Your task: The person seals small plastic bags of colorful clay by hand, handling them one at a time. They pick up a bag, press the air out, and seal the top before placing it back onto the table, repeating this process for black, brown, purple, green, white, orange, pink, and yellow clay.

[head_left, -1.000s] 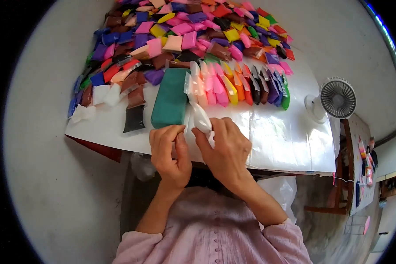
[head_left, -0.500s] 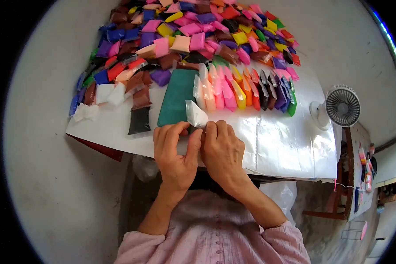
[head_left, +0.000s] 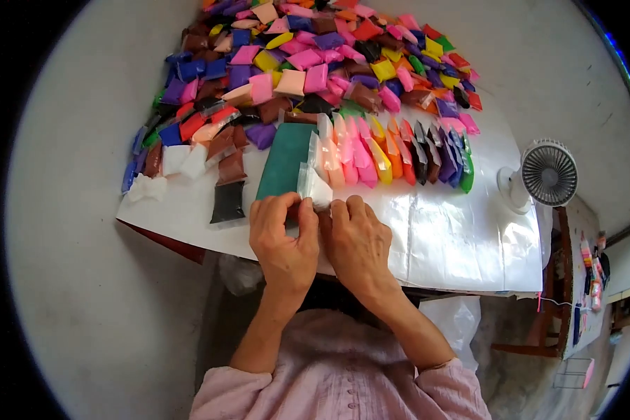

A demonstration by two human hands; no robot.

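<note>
A clear plastic packet with white filling stands tilted near the table's front edge. My left hand is closed, thumb and index finger at the packet's lower left. My right hand, fingers curled, grips its lower right; the fingertips are partly hidden. Just behind the packet is a dark green block. A row of upright packets, from peach through pink and yellow to green, runs to the right of it.
A big heap of coloured packets covers the table's back. White packets and a black packet lie at left. A small white fan stands at the right edge of the silvery sheet. A stool or chair is beyond.
The whole view has shifted slightly down and right. Both hands stay on the white packet, which now stands a little more upright.
</note>
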